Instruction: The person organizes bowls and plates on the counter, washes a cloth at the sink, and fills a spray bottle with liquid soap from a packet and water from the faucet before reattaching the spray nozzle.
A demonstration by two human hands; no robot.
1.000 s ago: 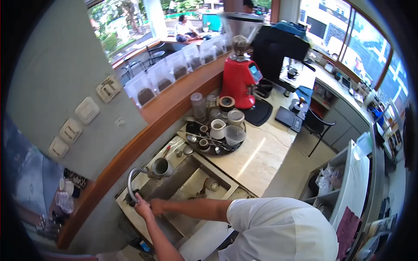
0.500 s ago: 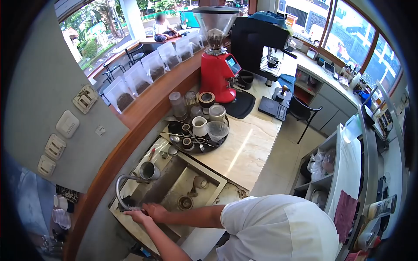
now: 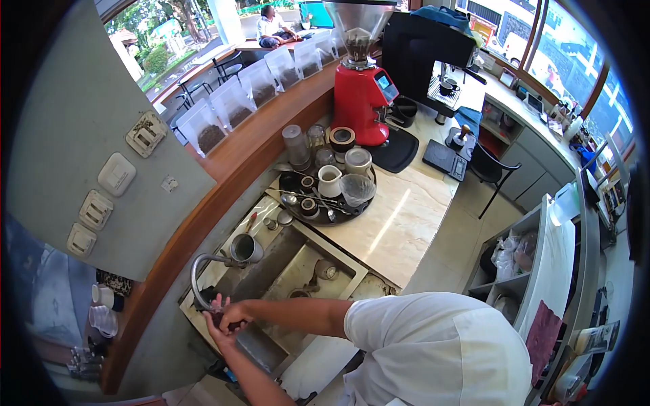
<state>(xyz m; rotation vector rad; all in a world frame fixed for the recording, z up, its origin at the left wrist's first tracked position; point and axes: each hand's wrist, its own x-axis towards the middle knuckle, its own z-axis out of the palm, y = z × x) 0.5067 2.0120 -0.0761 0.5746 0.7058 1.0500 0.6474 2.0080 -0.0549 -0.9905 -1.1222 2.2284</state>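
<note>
Over the left end of the metal sink (image 3: pixel 274 277), near the curved faucet (image 3: pixel 195 274), my two hands meet. My left hand (image 3: pixel 221 330) is open, palm turned up, with its fingers spread. On that palm rests my right hand (image 3: pixel 235 315), its fingers curled closed around something small and dark that I cannot make out. A metal cup (image 3: pixel 245 249) stands on the sink's back ledge beside the faucet. Inside the basin, a clear glass (image 3: pixel 326 269) lies near the drain, which my right forearm partly covers.
A round black tray (image 3: pixel 352 215) holds a white pitcher (image 3: pixel 330 181), jars and spoons. Behind it stand a red grinder (image 3: pixel 359 105) and a black scale (image 3: pixel 443 159). Bags of beans (image 3: pixel 233 105) line the wooden ledge. A person (image 3: pixel 272 28) sits outside.
The view has shifted. Since half a second ago, my left hand's fingers have spread upward near the faucet, and my right hand has come onto the left palm.
</note>
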